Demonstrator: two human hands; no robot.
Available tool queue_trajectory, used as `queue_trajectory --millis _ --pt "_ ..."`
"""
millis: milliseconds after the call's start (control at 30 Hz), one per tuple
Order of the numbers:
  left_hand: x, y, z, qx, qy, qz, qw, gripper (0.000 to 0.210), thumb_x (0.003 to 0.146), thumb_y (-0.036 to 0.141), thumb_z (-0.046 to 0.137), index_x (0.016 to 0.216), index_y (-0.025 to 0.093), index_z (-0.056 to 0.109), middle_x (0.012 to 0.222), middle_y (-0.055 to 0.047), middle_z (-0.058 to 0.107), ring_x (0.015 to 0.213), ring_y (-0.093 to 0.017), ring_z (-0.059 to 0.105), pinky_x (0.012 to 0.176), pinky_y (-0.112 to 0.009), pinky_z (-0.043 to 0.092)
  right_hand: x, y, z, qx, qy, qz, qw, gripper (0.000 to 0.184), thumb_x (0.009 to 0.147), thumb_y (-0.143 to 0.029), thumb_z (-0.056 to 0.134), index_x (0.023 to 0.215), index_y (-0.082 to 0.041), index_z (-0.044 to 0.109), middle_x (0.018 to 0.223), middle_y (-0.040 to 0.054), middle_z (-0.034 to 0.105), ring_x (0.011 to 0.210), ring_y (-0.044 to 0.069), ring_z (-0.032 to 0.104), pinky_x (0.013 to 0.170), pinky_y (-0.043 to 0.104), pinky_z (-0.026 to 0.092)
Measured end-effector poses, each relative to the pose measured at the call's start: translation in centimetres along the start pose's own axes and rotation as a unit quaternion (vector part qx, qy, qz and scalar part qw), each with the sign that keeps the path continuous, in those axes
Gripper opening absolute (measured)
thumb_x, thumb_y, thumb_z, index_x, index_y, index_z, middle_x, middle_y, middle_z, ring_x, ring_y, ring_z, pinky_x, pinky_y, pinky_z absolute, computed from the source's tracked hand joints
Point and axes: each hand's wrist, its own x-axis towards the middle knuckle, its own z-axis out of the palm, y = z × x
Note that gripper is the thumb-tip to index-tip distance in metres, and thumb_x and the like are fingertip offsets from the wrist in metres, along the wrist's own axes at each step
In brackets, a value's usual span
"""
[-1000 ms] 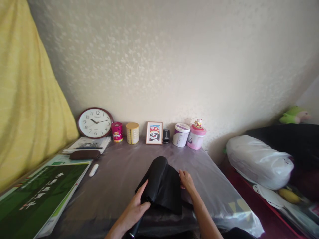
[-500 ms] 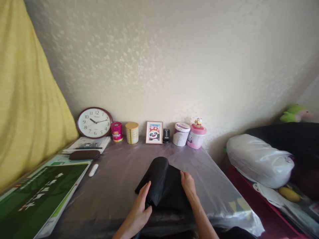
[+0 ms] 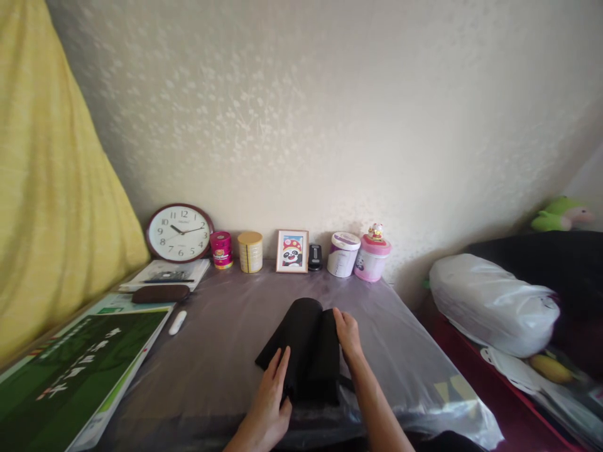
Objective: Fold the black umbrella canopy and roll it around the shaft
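A black, cloth-like sheet [image 3: 301, 345], bent over into a thick rounded fold, lies near the table's front edge; its exact kind does not show. My left hand [image 3: 271, 392] holds its near left part, fingers along the top and thumb at the near end. My right hand [image 3: 347, 333] is closed on the far right edge of a flap, which stands folded inward against the rounded part. A narrow dark strip [image 3: 347, 383] sticks out from under the flap, beside my right forearm.
Along the wall stand a clock [image 3: 179, 232], a pink tin [image 3: 221, 250], a yellow-lidded can [image 3: 250, 252], a framed panda picture [image 3: 292, 251] and two tubs [image 3: 343, 254]. Left are a green book [image 3: 80, 370], a brown case [image 3: 161, 293] and a white object [image 3: 178, 322]. A white bag [image 3: 490, 301] sits right.
My right hand has moved left and a little up, folding the right flap inward toward the rounded part. My left hand has shifted slightly right, still on the black sheet.
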Motion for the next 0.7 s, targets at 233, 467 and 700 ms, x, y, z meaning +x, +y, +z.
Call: queue_trajectory --millis 233,467,700 --pt "-0.1 0.3 -0.1 0.058 -0.016 -0.01 0.998 0.086 0.062 -0.003 0.037 0.142 0.013 0.011 0.151 -0.012 0.014 0.138 -0.02 0.016 0.113 -0.037 0.02 0.5 -2.2 3.3 0.01 -0.011 0.036 0.999 0.03 0.075 -0.041 0.048 0.062 -0.018 0.061 0.062 0.0068 0.065 0.065 0.021 0.061 0.056 0.026 0.043" --pt "0.1 -0.1 0.0 0.072 0.001 0.005 0.997 0.077 0.06 0.002 0.043 0.136 0.009 0.029 0.148 -0.015 0.022 0.136 -0.024 0.024 0.112 -0.039 0.024 -0.2 -3.0 5.7 0.084 -0.12 0.152 0.977 0.035 0.085 -0.036 0.041 0.107 -0.011 0.053 0.055 0.0028 0.062 0.041 0.019 0.059 0.04 0.027 0.045" --pt "-0.2 0.0 0.0 0.133 0.031 0.02 0.99 0.07 0.064 0.007 0.042 0.133 0.012 0.033 0.138 -0.016 0.04 0.127 -0.025 0.039 0.105 -0.041 0.035 -0.4 -2.9 6.7 0.089 -0.162 0.149 0.971 0.024 0.086 -0.028 0.042 0.104 -0.013 0.046 0.06 0.0008 0.065 0.041 0.012 0.06 0.037 0.019 0.043"
